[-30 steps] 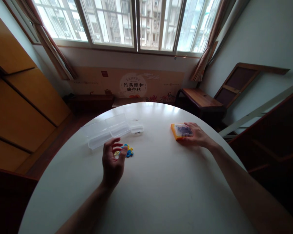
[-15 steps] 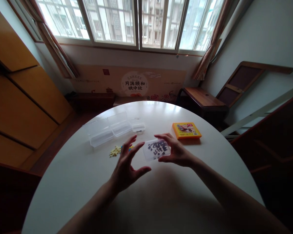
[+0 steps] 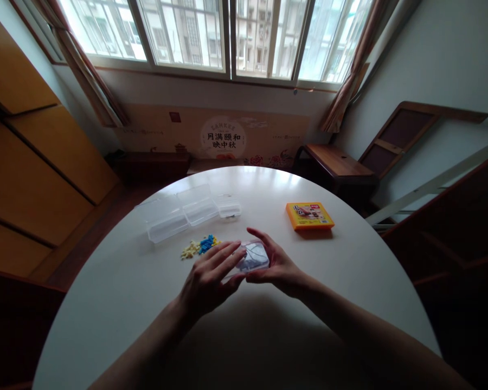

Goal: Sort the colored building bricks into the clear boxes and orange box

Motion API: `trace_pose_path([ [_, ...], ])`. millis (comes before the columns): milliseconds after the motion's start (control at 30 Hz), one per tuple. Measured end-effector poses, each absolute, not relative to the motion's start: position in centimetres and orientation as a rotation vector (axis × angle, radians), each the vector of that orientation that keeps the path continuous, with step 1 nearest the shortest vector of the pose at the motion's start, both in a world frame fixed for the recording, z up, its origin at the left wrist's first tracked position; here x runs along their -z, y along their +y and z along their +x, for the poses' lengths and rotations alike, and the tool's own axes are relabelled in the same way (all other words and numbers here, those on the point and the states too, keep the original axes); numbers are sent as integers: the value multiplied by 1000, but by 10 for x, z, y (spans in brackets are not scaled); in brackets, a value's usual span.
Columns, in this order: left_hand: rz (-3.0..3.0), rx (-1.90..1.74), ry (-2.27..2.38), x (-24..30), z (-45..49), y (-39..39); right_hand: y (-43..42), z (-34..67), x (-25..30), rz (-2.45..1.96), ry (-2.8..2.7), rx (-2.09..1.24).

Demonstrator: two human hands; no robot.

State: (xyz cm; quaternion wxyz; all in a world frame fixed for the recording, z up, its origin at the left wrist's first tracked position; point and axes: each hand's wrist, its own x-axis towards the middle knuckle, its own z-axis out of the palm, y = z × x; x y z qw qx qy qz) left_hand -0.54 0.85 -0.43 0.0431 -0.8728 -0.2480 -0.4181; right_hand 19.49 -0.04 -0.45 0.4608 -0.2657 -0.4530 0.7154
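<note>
A small clear plastic box (image 3: 255, 257) is held above the near middle of the table, between my two hands. My right hand (image 3: 278, 265) grips its right end, thumb at the near side and fingers at the far side. My left hand (image 3: 211, 276) holds its left end, fingers laid over the top and thumb at the near edge. Glare on the box blurs the dark pieces inside. Just beyond my left hand lies a pile of small pieces: cream ones (image 3: 190, 249), blue ones (image 3: 206, 244) and a few yellow ones, partly hidden by my fingers.
Open clear plastic boxes (image 3: 168, 225) stand at the table's back left, with a smaller open clear box (image 3: 229, 209) beside them. An orange-yellow box (image 3: 309, 216) lies at the back right. The round white table (image 3: 350, 303) has a curved edge.
My left hand has moved right and closed onto the box's left end. My right hand has brought the box slightly nearer and left. The blue pieces now show more.
</note>
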Motion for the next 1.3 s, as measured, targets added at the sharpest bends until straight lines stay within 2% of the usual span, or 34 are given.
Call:
trace_pose_path([
  [567, -2551, 1100, -633, -10, 9, -5, -11, 203, 2, -734, -1063, -1838],
  [767, -2650, 1197, -836, -23, 10, -9, -15, 201, 1, -755, -1038, -1884],
  [867, -2664, 1400, -1161, -22, 6, -9, -16, 198, 4, -736, -1022, -1920],
  [1033, -2259, 2234, -2121, -15, 2, 4, -19, 191, 10, -566, -1115, -2007],
  [1133, -2001, 2631, -2398, -11, 2, 12, -19, 188, 11, -537, -1130, -1986],
  [1200, -1997, 2732, -2461, -8, 3, 14, -17, 187, 10, -596, -1089, -1921],
  [1300, -2217, 2657, -2353, -3, 5, 12, -12, 186, 9, -705, -977, -1735],
])
